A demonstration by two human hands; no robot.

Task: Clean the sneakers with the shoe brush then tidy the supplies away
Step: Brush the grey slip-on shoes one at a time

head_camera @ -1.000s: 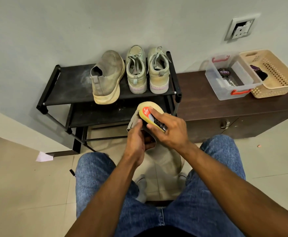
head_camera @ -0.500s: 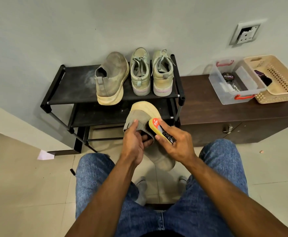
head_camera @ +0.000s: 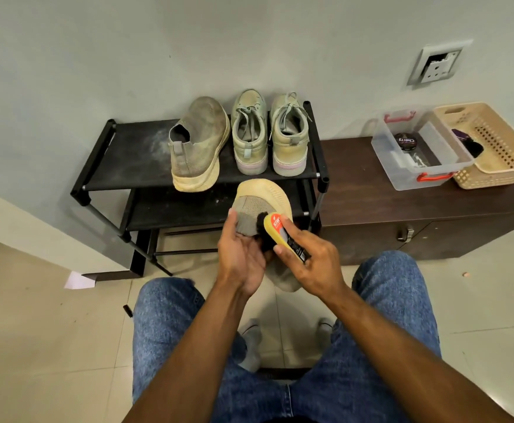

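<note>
Gripping grey sneaker (head_camera: 257,209) in left hand (head_camera: 242,257), held above the knees in front of black shoe rack (head_camera: 97,160). Clasping yellow shoe brush (head_camera: 283,233) in right hand (head_camera: 313,261), bristles touching sneaker upper. Sitting on rack top: matching sneaker (head_camera: 197,145), laced pair (head_camera: 269,132). Standing on cabinet (head_camera: 356,184): clear box (head_camera: 420,148), basket (head_camera: 493,145).

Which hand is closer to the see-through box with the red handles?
The right hand, holding the shoe brush, is on the side toward the clear box, which sits up and to its right. The left hand, gripping the sneaker, is farther away.
</note>
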